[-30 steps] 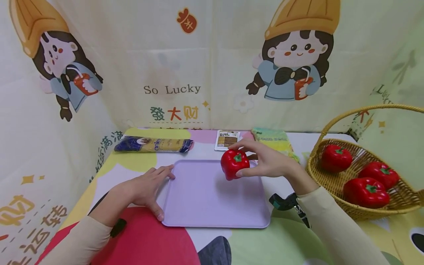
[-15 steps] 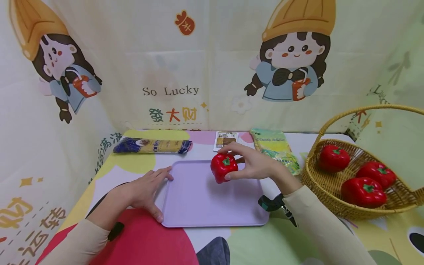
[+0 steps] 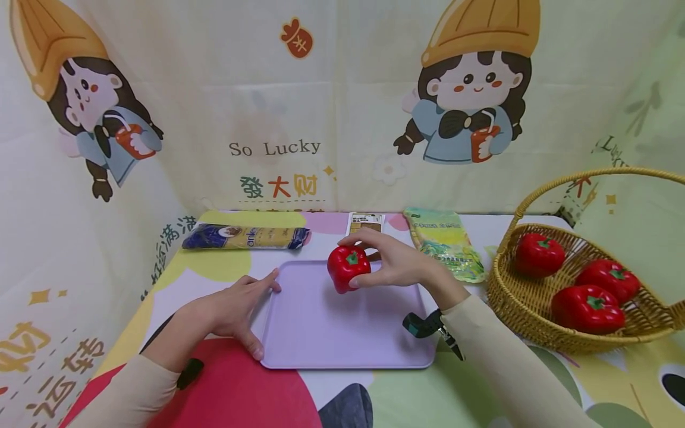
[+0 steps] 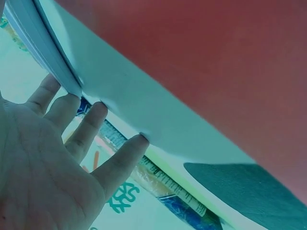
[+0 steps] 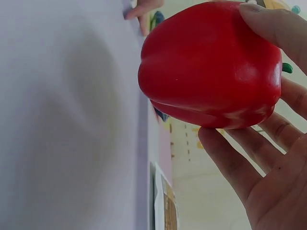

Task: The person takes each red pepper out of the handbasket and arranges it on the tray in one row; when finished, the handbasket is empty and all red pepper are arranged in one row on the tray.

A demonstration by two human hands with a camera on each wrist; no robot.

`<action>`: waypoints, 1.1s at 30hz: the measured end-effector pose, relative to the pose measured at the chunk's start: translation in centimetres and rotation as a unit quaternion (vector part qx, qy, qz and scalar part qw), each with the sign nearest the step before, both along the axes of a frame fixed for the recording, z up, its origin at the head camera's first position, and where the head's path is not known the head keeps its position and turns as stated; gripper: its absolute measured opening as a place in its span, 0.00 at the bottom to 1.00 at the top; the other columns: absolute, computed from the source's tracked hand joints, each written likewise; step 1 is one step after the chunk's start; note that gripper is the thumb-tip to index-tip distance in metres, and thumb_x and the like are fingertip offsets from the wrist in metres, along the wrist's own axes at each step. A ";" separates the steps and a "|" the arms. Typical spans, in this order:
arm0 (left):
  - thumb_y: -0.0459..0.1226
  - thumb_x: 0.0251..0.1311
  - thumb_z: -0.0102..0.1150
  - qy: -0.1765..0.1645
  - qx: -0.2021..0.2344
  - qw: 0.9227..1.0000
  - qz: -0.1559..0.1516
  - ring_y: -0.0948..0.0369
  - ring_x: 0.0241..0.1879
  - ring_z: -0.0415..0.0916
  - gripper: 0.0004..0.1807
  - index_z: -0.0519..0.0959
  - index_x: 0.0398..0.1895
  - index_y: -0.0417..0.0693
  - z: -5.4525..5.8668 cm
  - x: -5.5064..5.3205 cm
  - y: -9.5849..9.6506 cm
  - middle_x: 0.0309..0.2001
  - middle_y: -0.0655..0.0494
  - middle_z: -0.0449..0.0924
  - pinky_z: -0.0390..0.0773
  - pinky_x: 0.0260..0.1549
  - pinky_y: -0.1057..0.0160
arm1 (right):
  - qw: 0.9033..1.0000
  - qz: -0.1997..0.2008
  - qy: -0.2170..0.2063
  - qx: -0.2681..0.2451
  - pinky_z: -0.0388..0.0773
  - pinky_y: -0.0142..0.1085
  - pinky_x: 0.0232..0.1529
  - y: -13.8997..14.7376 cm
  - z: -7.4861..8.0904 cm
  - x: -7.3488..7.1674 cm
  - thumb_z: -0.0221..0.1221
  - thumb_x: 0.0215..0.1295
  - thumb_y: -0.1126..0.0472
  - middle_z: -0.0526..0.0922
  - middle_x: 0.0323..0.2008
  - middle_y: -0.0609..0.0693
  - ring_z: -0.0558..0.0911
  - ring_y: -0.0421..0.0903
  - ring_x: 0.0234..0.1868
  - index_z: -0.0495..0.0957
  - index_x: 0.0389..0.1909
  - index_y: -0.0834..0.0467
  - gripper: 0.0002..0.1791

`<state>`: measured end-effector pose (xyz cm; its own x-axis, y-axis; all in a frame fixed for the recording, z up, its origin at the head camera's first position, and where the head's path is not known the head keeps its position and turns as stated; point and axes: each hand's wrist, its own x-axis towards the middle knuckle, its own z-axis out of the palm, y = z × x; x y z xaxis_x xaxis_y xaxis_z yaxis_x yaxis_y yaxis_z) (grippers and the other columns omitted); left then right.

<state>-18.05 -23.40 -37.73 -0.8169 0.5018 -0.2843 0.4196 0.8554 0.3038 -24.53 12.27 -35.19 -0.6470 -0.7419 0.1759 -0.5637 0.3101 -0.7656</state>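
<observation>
Red Bell Pepper Held Over Lilac Tray

The right hand, its grip pinching the glossy, lobed pepper between thumb and fingers, partly hides a flat packet behind it. The left hand, grip spread, touches the round-cornered tray's left edge. At far right, a woven wicker basket holding three more peppers runs out of view.

Cartoon-printed cream cloth hangs behind the colourful tabletop.
</observation>
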 end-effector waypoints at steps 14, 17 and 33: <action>0.72 0.17 0.81 -0.005 -0.014 1.000 0.018 0.46 0.69 0.60 0.82 0.53 0.80 0.46 -0.3 -0.3 0.0 0.73 0.50 0.65 0.72 0.63 0.40 | 1.000 -0.011 -0.004 -0.006 0.82 0.42 0.55 -1.7 -1.4 -0.4 0.77 0.53 0.54 0.74 0.62 0.43 0.74 0.46 0.63 0.72 0.67 0.46 0.39; 0.72 0.17 0.81 -0.005 -0.013 1.000 0.018 0.46 0.69 0.60 0.82 0.53 0.80 0.46 -0.4 -0.3 0.0 0.73 0.51 0.65 0.72 0.63 0.40 | 1.000 -0.009 -0.005 -0.012 0.82 0.43 0.55 -2.1 -1.8 -0.7 0.76 0.54 0.53 0.74 0.62 0.43 0.74 0.47 0.63 0.72 0.67 0.46 0.38; 0.72 0.18 0.81 -0.010 -0.023 0.999 0.020 0.46 0.69 0.60 0.83 0.50 0.81 0.46 -0.2 -0.5 0.1 0.72 0.53 0.66 0.73 0.63 0.39 | 1.000 -0.008 -0.012 -0.020 0.83 0.42 0.51 -4.4 -2.8 -1.7 0.74 0.57 0.52 0.76 0.61 0.45 0.76 0.47 0.61 0.72 0.68 0.49 0.38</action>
<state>-18.56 -23.30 -37.98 -0.8300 0.4547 -0.3229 0.3785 0.8845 0.2728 -26.19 7.89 -37.94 -0.6633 -0.7241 0.1890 -0.5401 0.2884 -0.7906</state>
